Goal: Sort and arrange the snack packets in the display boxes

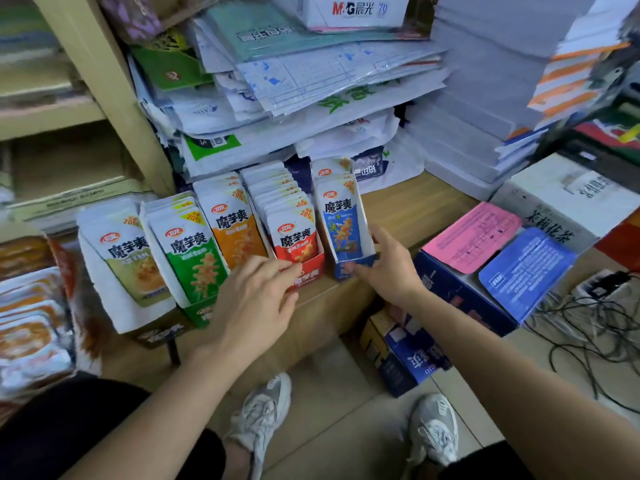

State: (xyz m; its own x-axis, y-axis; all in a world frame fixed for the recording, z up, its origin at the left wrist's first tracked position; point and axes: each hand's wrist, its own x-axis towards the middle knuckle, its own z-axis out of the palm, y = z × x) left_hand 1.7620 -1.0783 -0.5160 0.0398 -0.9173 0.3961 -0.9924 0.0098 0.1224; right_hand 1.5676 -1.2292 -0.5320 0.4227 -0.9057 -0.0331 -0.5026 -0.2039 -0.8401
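Five display boxes of snack packets stand in a row on a low wooden ledge. From left they hold pale olive packets [121, 251], green packets [188, 252], orange packets [232, 230], red packets [294, 233] and blue packets [341, 220]. My left hand [256, 299] lies with straight fingers against the front of the red box [310, 271]. My right hand [382, 268] grips the blue box [356, 265] at its lower right corner, thumb up along its side. The blue box holds only a few packets.
Stacks of paper and plastic-wrapped stationery [311, 98] tower behind the boxes. A dark blue carton [460, 292] with pink and blue sheets on it sits to the right, cables [588, 317] beyond it. Orange packets [31, 327] lie in a tray at far left. My shoes stand below.
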